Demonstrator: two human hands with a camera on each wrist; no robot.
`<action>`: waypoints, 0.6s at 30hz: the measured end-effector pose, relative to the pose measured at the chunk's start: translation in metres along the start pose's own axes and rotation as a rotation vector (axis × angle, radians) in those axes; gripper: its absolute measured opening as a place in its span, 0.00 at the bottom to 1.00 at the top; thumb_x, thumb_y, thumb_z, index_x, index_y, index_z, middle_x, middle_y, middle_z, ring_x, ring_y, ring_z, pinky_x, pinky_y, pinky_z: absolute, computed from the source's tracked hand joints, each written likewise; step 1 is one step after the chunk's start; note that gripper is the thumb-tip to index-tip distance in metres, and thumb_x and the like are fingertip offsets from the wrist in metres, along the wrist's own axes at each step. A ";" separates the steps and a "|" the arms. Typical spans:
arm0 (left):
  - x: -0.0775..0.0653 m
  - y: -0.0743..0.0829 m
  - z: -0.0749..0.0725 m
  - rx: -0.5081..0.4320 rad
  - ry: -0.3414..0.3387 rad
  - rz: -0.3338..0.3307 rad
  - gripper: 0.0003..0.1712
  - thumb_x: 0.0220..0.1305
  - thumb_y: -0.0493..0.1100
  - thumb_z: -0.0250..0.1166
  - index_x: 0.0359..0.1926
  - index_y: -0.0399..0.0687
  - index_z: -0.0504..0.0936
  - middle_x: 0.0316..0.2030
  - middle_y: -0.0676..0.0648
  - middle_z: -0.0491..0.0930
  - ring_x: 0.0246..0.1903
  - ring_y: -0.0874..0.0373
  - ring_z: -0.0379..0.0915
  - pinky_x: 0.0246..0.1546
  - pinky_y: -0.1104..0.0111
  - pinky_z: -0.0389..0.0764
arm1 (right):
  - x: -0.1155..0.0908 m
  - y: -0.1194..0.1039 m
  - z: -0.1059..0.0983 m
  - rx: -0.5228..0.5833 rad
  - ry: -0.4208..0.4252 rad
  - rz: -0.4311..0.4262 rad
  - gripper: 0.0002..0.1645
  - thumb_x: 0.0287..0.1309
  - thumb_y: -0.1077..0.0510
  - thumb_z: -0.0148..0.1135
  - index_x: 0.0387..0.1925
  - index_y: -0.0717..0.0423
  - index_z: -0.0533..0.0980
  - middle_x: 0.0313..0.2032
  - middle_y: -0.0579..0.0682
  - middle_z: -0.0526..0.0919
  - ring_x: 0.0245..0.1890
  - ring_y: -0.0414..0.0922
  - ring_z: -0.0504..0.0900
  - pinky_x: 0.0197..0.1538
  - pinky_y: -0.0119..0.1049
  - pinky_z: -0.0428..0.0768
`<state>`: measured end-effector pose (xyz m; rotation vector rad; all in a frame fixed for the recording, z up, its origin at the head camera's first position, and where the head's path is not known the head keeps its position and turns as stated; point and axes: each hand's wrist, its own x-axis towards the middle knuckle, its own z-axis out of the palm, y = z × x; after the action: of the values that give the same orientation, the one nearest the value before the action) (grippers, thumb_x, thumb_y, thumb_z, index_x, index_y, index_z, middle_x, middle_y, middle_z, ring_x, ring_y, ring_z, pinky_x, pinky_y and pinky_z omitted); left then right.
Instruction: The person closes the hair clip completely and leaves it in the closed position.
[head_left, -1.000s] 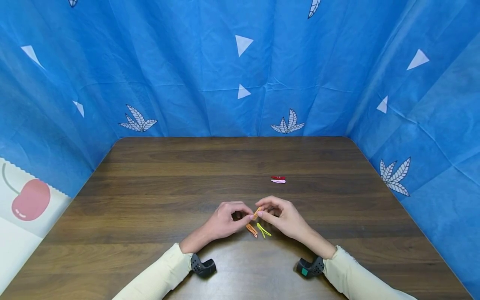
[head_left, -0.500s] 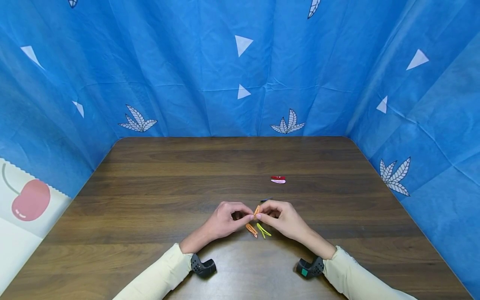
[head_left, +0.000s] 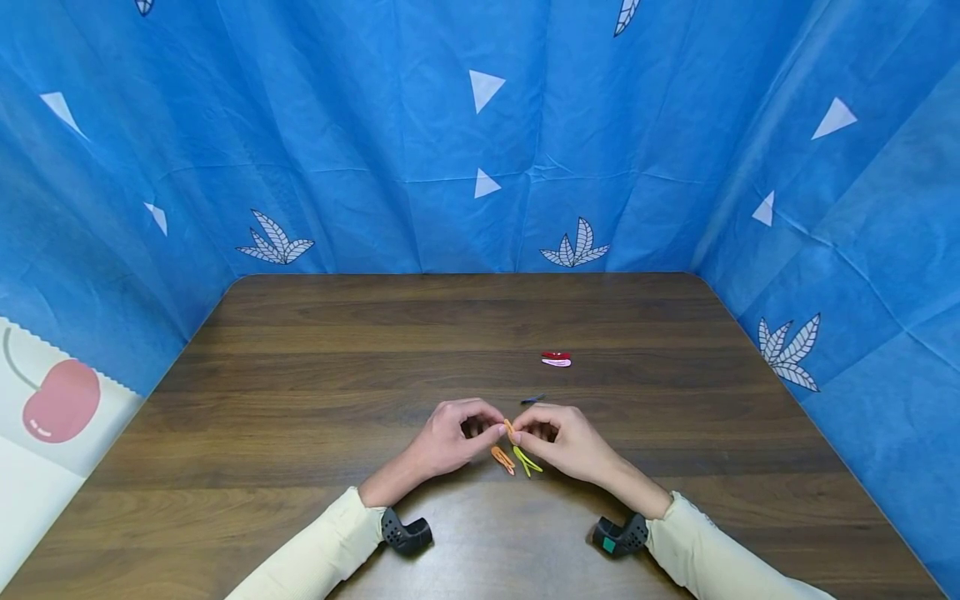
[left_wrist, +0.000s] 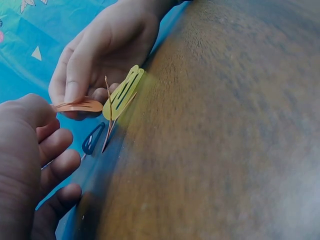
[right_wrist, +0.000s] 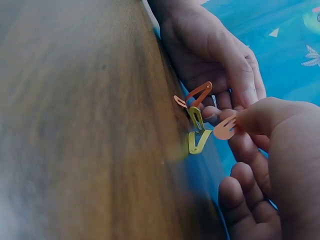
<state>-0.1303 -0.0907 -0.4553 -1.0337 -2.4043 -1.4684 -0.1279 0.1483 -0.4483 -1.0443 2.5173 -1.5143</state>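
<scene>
Both hands meet over the middle of the table, pinching a small orange snap hair clip [head_left: 509, 429] between them. My left hand [head_left: 457, 435] has its end at thumb and fingertip, and my right hand [head_left: 564, 435] pinches it from the other side. In the left wrist view the clip's orange body [left_wrist: 82, 106] sticks out under the right thumb. Just below the hands lie an open orange hair clip [head_left: 502, 459] and an open yellow hair clip [head_left: 527, 461]. A dark blue hair clip [head_left: 532, 400] lies just behind the right hand.
Farther back on the wooden table [head_left: 360, 333], a red hair clip [head_left: 557, 356] and a pink hair clip [head_left: 557, 363] lie side by side. A blue patterned curtain [head_left: 420, 125] hangs around the table. Each wrist wears a black camera mount [head_left: 406, 533].
The held orange clip has turned between the fingers, from leaning right to leaning left. The right hand has dropped slightly, and the dark blue clip behind it has come into view.
</scene>
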 end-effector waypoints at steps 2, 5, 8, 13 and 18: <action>0.000 0.000 0.000 0.003 -0.002 -0.008 0.03 0.67 0.40 0.70 0.40 0.50 0.89 0.28 0.56 0.84 0.25 0.70 0.73 0.26 0.75 0.77 | 0.000 -0.001 0.000 -0.007 -0.006 -0.010 0.03 0.67 0.57 0.69 0.39 0.46 0.86 0.25 0.40 0.79 0.22 0.33 0.72 0.23 0.28 0.72; 0.000 0.000 0.000 0.008 -0.007 -0.006 0.02 0.68 0.40 0.69 0.40 0.51 0.88 0.28 0.56 0.83 0.25 0.70 0.73 0.26 0.74 0.77 | 0.000 -0.003 -0.001 -0.010 -0.013 -0.010 0.03 0.67 0.56 0.69 0.39 0.46 0.86 0.25 0.41 0.79 0.22 0.33 0.72 0.23 0.28 0.72; 0.000 0.000 0.000 0.011 -0.010 -0.004 0.02 0.68 0.40 0.69 0.39 0.51 0.88 0.29 0.56 0.83 0.26 0.70 0.73 0.26 0.74 0.77 | 0.000 -0.003 -0.001 -0.012 -0.015 0.010 0.03 0.67 0.55 0.69 0.39 0.46 0.86 0.26 0.41 0.80 0.23 0.34 0.73 0.24 0.28 0.73; 0.000 0.001 0.000 -0.002 -0.003 -0.017 0.02 0.68 0.38 0.69 0.38 0.51 0.87 0.28 0.56 0.83 0.25 0.69 0.73 0.26 0.74 0.77 | 0.000 -0.002 -0.001 -0.026 -0.003 0.023 0.03 0.67 0.56 0.68 0.39 0.45 0.86 0.28 0.41 0.80 0.25 0.36 0.75 0.28 0.29 0.75; 0.000 0.001 0.000 0.004 0.008 -0.027 0.02 0.68 0.39 0.69 0.37 0.50 0.87 0.28 0.56 0.81 0.25 0.69 0.72 0.25 0.74 0.76 | 0.000 -0.001 -0.001 -0.028 0.012 0.030 0.03 0.66 0.58 0.69 0.40 0.46 0.86 0.30 0.41 0.81 0.26 0.36 0.76 0.29 0.30 0.76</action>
<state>-0.1295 -0.0899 -0.4547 -0.9963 -2.4237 -1.4729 -0.1279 0.1486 -0.4468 -0.9990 2.5579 -1.4862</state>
